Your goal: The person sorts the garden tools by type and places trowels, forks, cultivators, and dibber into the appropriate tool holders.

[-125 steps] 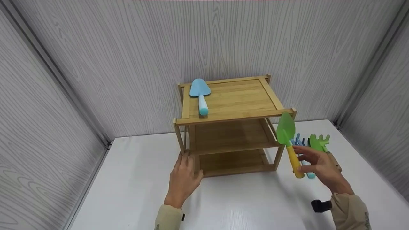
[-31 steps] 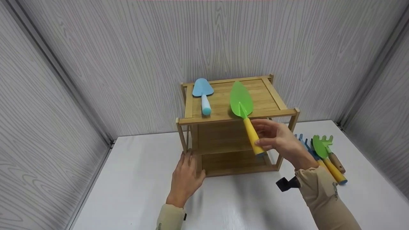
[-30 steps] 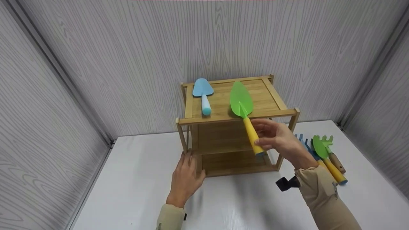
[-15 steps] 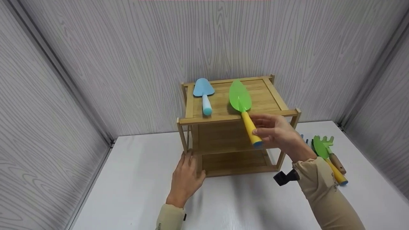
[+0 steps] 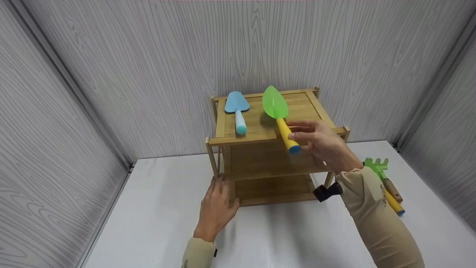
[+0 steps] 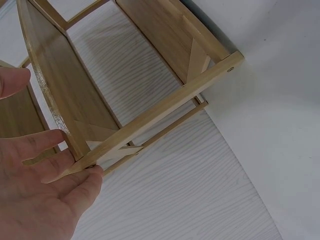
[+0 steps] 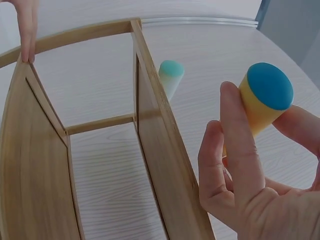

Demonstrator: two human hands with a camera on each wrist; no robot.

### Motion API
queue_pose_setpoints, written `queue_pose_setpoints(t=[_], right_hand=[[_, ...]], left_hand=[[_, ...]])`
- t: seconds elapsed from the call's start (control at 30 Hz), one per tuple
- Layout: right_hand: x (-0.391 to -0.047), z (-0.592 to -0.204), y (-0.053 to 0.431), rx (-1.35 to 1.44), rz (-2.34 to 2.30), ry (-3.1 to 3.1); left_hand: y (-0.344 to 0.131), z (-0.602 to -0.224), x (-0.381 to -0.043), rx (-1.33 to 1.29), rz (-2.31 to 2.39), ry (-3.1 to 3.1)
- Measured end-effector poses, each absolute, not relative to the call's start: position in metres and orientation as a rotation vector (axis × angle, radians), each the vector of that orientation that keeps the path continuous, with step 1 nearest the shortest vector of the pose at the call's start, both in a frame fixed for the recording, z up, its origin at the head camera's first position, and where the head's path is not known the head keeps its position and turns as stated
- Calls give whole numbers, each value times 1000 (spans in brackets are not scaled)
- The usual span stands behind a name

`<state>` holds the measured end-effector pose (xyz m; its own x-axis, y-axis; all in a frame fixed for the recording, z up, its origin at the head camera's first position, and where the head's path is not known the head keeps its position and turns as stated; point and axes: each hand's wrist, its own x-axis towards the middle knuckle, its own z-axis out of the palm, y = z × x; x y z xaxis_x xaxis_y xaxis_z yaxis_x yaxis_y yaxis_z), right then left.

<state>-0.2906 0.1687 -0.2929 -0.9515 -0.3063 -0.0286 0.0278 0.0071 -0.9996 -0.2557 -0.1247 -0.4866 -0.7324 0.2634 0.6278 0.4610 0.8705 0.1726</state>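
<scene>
1. Wooden rack (image 5: 256, 160) with three shelves: it stands near the back edge of the white surface (image 5: 160, 212), between that surface's left and right edges.

2. Your right sleeve (image 5: 383, 227), tan, reaches in from the front right and hides part of the tools behind it.

3. Green trowel (image 5: 277, 111) with a yellow handle: you have it over the top shelf, right of that shelf's left edge. Its blade points toward the shelf's back edge, and the blue handle end juts out past the front edge. A shadow falls on the wood beside the blade; you cannot tell from these views whether the tip touches.

4. Your left hand (image 5: 216, 206) is at the rack's front left post, below the middle shelf's corner. Its fingers are fairly straight, tips resting against the wood, thumb spread apart.

5. Your right hand (image 5: 323, 143) pinches the yellow handle between thumb and fingers.

6. Blue trowel (image 5: 240, 119) lies along the top shelf's left edge, blade toward the back left corner, pale handle toward the front edge.

7. Green rake (image 5: 388, 185) with a brown handle lies toward the surface's right edge.

8. Beside it you see another yellow handle (image 5: 394, 203), blue at its end.

9. Your right cuff carries a small black block (image 5: 327, 191).
</scene>
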Motion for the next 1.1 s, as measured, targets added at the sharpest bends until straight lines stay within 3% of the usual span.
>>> queue_pose_setpoints(t=[1.1], right_hand=[[-354,-263,136,51,-1743,2330]], left_hand=[[-122,-487,-256,-514,-412,-2419]])
